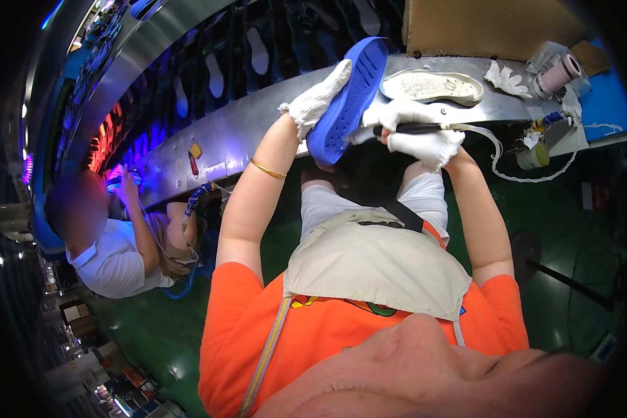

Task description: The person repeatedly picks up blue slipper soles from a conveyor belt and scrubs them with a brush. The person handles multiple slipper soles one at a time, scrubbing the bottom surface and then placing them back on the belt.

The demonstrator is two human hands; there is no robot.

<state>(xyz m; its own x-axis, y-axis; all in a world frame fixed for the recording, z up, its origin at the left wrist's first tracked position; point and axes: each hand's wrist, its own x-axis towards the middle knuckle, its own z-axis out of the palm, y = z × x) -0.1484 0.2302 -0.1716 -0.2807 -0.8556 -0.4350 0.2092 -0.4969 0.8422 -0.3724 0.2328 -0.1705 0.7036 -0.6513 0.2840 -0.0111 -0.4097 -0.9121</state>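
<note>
My left hand [318, 99], in a white knit glove, grips a blue shoe sole [359, 80] from its left side. The sole is tilted up over the bench's near edge, with its perforated inner face toward me. My right hand [421, 145], also gloved, is closed around a black-handled brush [425, 128] with a white hose running off to the right. The brush's pale tip reaches the sole's lower right edge; whether it touches is hard to tell. Just beyond my right hand lies a white shoe sole [432, 87] on the metal bench.
Behind the metal bench [223, 129], a dark conveyor carries several soles [259, 50]. A loose white glove [506, 79], a pink spool [559, 75] and a cardboard box [488, 28] are at right. Another person [118, 254] sits at left beside the bench.
</note>
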